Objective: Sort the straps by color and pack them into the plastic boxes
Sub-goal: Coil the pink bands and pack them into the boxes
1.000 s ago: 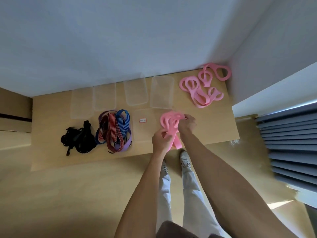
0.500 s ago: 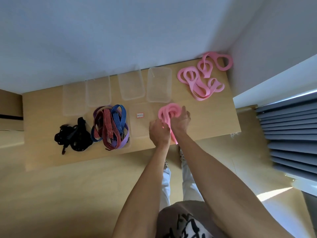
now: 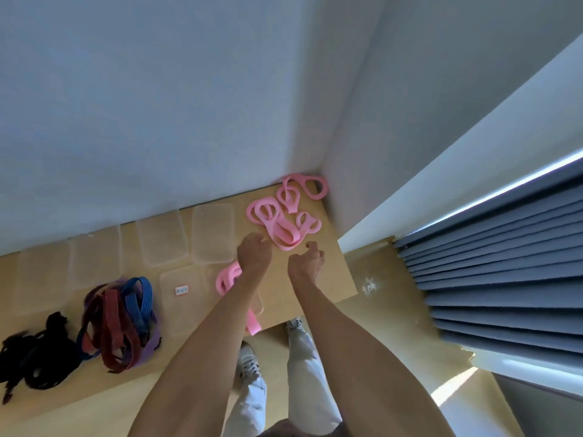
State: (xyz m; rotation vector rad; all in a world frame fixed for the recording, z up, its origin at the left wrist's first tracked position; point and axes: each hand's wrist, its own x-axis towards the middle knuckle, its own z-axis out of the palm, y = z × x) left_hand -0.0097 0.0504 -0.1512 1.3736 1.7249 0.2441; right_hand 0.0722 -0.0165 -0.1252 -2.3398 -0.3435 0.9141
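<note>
Head cam: both your hands, left hand (image 3: pixel 254 252) and right hand (image 3: pixel 307 259), hover loosely curled and empty by the pink pile (image 3: pixel 281 212). The packed strap (image 3: pixel 227 277) trails off the table edge (image 3: pixel 328 263); it could drag out.

Wooden bench (image 3: pixel 318 288) carries clear plastic boxes (image 3: pixel 212 233) in a row. Right of the boxes lie loose pink straps (image 3: pixel 284 216); left of them, mixed colored straps (image 3: pixel 121 320) and black straps (image 3: pixel 34 351).

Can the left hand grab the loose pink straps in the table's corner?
Probably yes. The left hand hovers at the near edge of the loose pink straps, fingers curled, holding nothing, and nothing sits between them.
</note>
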